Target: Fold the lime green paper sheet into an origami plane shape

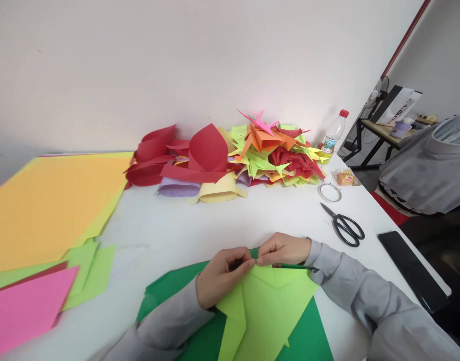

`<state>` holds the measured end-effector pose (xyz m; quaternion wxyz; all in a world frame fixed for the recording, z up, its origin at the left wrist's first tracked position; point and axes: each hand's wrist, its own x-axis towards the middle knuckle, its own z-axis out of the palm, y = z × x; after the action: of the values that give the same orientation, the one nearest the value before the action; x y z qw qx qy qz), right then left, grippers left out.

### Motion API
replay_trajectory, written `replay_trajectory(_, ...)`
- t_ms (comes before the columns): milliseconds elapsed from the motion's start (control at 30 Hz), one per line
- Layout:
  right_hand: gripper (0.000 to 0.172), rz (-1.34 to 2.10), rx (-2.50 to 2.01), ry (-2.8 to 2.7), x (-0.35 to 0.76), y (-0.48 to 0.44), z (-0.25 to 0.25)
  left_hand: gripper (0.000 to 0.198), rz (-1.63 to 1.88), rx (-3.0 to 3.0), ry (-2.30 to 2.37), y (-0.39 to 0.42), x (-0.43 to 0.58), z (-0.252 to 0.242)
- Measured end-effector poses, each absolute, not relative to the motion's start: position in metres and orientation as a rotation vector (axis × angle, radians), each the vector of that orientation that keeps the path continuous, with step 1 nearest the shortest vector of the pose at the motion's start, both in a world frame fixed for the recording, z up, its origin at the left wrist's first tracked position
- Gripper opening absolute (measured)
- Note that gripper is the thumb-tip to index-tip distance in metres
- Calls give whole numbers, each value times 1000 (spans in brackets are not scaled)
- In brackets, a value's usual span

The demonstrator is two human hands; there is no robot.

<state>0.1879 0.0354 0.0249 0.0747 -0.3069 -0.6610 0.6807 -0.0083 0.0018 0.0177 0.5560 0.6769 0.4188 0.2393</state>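
A lime-green sheet of paper (277,306) with folded flaps lies over a larger dark green sheet (308,333) at the front of the table. My left hand (224,276) pinches the lime-green paper's top edge, thumb and fingers together. Right beside it, my right hand (282,249) grips the same edge, its fingertips meeting those of the left. The exact fold between the fingertips is hidden. To the right of my hands lie black-handled scissors (346,225), blades a little apart.
Yellow-orange paper sheets (57,205) and a pink sheet (30,311) lie at left. Rolled red paper (209,150) and a pile of folded paper shapes (275,155) stand by the wall. A bottle (333,133), tape roll (329,192), wrapped snack (346,177) and black phone-like slab (412,271) lie right.
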Motion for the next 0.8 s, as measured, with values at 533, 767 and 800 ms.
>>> replay_trajectory(533,39,2052,-905,-1966,188,35,24,38,555,1608,993,2,-9,15)
replay_trajectory(767,42,2049,-888,-1965,188,35,25,37,556,1610,991,2,-8,17)
replay_trajectory(800,43,2049,-889,-1965,188,35,24,37,556,1609,992,2,-8,17)
